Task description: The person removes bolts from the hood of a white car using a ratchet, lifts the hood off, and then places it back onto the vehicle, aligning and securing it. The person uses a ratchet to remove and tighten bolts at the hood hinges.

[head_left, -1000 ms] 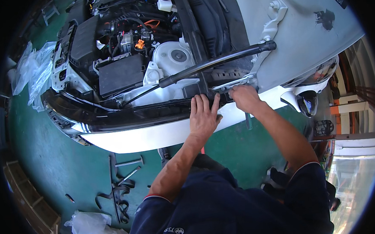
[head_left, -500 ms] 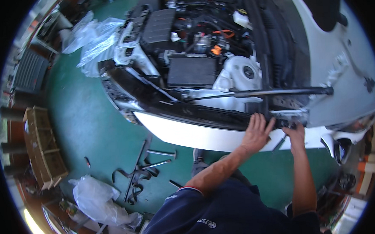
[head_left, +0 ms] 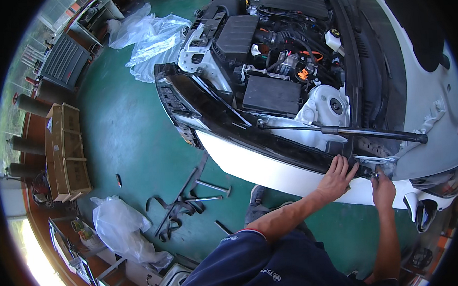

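My left hand (head_left: 337,179) rests on the rear end of a long black trim strip (head_left: 270,141) along the top of the white fender (head_left: 255,167). Its fingers are stretched out and lie side by side over the strip's edge. Just right of it, my right hand (head_left: 383,191) is closed, thumb and forefinger together at a small dark fitting (head_left: 367,171) by the silver bonnet hinge (head_left: 375,159). What the right fingers pinch is mostly hidden. A black gas strut (head_left: 341,130) runs above both hands to the raised white bonnet (head_left: 433,139).
Beyond the fender lies the open engine bay with a black box cover (head_left: 272,95). A side mirror (head_left: 424,213) sticks out at right. On the green floor lie metal bars and black straps (head_left: 183,209), a plastic-wrapped bundle (head_left: 120,227) and clear sheeting (head_left: 158,44). A wooden crate (head_left: 66,150) stands left.
The view has shifted, so the car sits further right and lower. My right hand has closed at the fitting; a dark slim thing seen below it earlier no longer shows. My left hand stays on the strip.
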`<state>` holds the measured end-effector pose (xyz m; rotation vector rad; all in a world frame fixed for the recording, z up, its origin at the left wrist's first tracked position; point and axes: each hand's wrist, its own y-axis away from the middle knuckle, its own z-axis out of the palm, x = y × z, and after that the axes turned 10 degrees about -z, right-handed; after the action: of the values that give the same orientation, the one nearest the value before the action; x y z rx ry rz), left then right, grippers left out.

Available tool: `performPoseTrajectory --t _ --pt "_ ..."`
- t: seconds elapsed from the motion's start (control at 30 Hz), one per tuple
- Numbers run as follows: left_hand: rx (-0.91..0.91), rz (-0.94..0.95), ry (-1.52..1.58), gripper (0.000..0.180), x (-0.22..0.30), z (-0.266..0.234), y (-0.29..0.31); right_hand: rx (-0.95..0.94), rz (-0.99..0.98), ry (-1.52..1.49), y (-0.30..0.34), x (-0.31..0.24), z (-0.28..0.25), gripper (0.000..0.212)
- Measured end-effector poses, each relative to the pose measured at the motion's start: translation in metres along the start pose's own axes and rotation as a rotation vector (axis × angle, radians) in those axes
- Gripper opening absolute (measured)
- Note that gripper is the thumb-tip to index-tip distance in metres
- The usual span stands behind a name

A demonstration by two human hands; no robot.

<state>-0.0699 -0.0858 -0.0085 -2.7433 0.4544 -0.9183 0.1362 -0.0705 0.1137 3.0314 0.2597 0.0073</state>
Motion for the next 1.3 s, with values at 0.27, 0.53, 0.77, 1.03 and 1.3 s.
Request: performPoseTrajectory --t 0.27,0.53,0.77,1.03,1.3 --pt "0.005 0.007 -0.024 0.091 -0.001 0.0 0.001 -0.075 0.166 -0.229 -0.014 0.013 0.013 0.028" --pt "0.0 0.01 -0.032 0.091 0.0 0.003 0.0 0.034 -0.091 0.179 -0.002 0.013 0.008 0.027" --pt "0.02 0.027 0.008 0.089 -0.002 0.001 0.0 -0.025 0.455 -0.724 -0.015 0.016 0.024 0.031" --pt "-0.003 0.015 -0.027 0.091 -0.001 0.0 0.0 -0.013 -0.093 -0.067 -0.002 0.048 0.02 0.045" --pt "-0.02 0.002 -0.035 0.092 0.001 0.0 -0.001 0.061 0.602 -1.211 -0.002 0.011 0.029 0.026"
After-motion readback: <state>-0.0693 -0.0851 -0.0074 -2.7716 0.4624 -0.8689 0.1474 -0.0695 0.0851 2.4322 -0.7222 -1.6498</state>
